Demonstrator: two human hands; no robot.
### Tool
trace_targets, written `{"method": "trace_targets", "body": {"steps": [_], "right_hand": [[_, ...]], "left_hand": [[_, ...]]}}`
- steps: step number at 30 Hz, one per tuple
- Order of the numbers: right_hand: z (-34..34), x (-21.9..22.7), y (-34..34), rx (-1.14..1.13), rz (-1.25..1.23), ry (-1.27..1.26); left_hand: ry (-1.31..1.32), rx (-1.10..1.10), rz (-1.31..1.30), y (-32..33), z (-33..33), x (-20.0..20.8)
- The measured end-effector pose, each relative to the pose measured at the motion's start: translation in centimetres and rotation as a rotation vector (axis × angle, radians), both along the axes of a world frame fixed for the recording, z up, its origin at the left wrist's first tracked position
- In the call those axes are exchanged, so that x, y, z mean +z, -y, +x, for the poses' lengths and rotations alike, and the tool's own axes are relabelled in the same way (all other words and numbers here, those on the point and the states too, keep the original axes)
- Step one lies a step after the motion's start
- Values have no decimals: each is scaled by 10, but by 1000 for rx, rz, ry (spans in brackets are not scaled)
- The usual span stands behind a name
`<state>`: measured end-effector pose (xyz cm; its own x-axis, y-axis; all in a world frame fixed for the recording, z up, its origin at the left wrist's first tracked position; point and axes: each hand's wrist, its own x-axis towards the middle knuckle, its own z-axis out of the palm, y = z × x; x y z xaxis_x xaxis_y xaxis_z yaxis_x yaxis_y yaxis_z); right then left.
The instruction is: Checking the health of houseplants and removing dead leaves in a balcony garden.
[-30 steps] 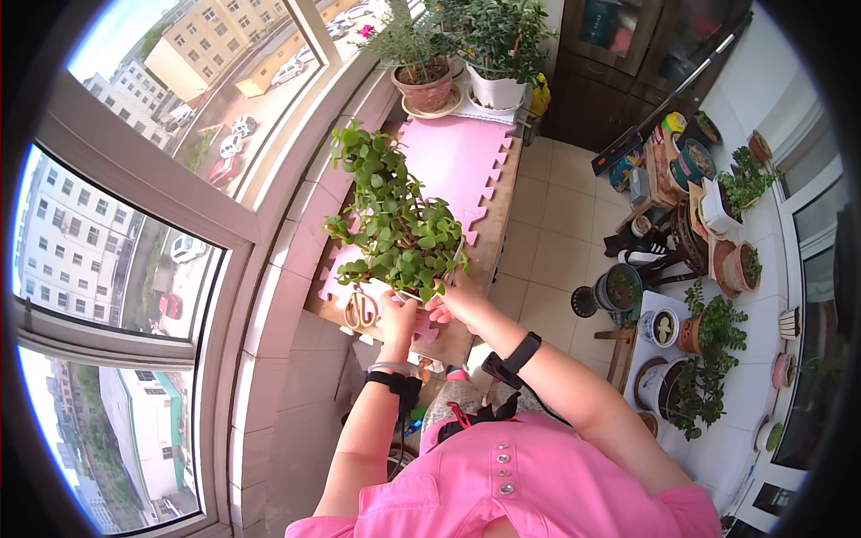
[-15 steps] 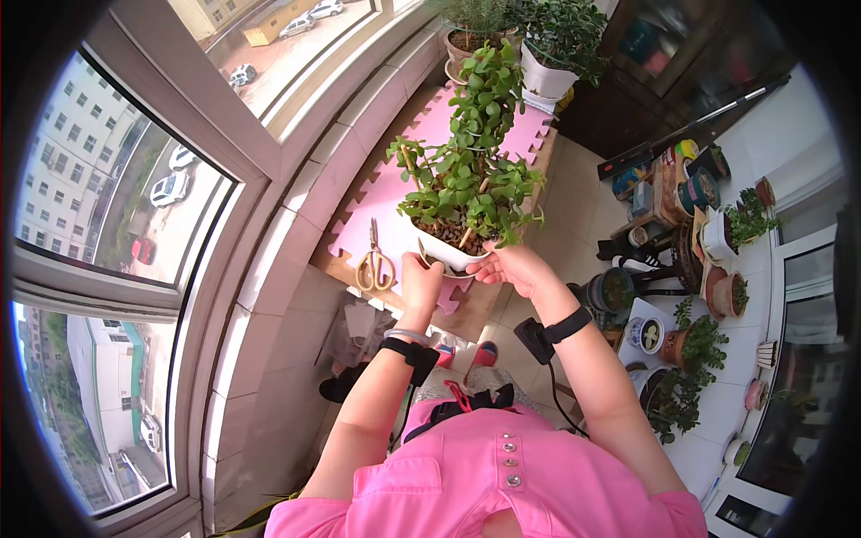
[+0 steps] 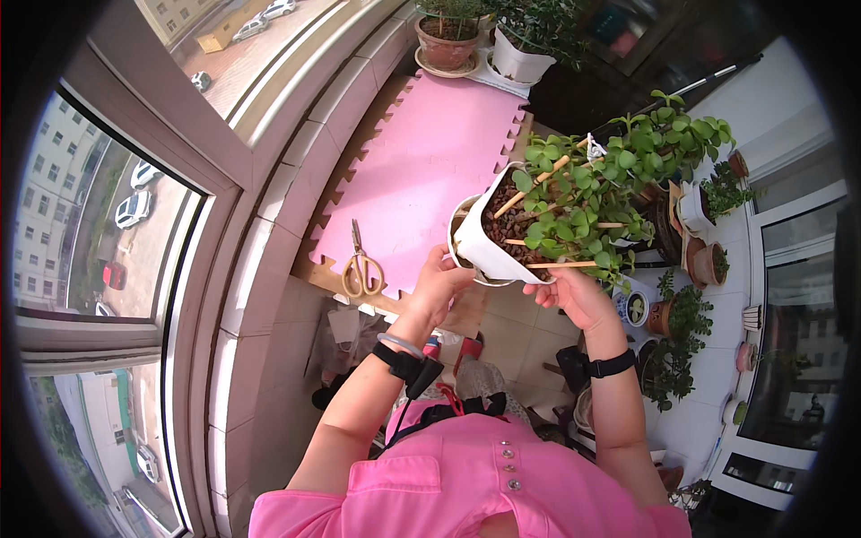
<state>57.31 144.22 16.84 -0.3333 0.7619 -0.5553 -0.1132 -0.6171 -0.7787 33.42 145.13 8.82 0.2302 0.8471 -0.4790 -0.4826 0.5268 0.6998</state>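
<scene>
A white planter (image 3: 491,238) is held up in both my hands, tipped over to the right. The green, round-leaved potted plant (image 3: 619,170) in it leans out sideways, with thin wooden stakes (image 3: 547,184) in the reddish-brown grit (image 3: 508,208). Against the planter's base is a white saucer (image 3: 456,218), gripped at its edge by my left hand (image 3: 438,289). My right hand (image 3: 578,300) supports the planter's lower rim, its fingertips partly hidden. Gold-handled scissors (image 3: 363,273) lie to the left on the pink foam mat (image 3: 421,152).
A terracotta pot (image 3: 447,47) and a white pot (image 3: 522,61) with plants stand at the far end of the mat. Windows and a tiled sill (image 3: 300,161) run along the left. Several potted plants (image 3: 686,359) stand on the right.
The planter has been lifted off the mat, moved right and tipped to the right, its plant swinging over sideways. Both hands moved with it. The saucer now shows at its base.
</scene>
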Motion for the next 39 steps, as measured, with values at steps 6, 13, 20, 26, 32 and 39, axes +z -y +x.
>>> {"method": "trace_targets", "body": {"steps": [6, 13, 20, 26, 32, 39], "right_hand": [[53, 13, 90, -214, 90, 131], [103, 5, 209, -544, 150, 71], [144, 16, 331, -814, 234, -49], [141, 29, 420, -1109, 252, 28], [109, 19, 487, -1335, 212, 59], [42, -6, 552, -1654, 22, 144]], "left_hand": [[122, -266, 69, 10, 52, 10], [155, -584, 62, 50, 132, 21], [174, -894, 17, 118, 236, 21], [148, -1235, -1, 185, 302, 11], [155, -1468, -82, 242, 332, 1], [192, -1776, -163, 311, 355, -12]]}}
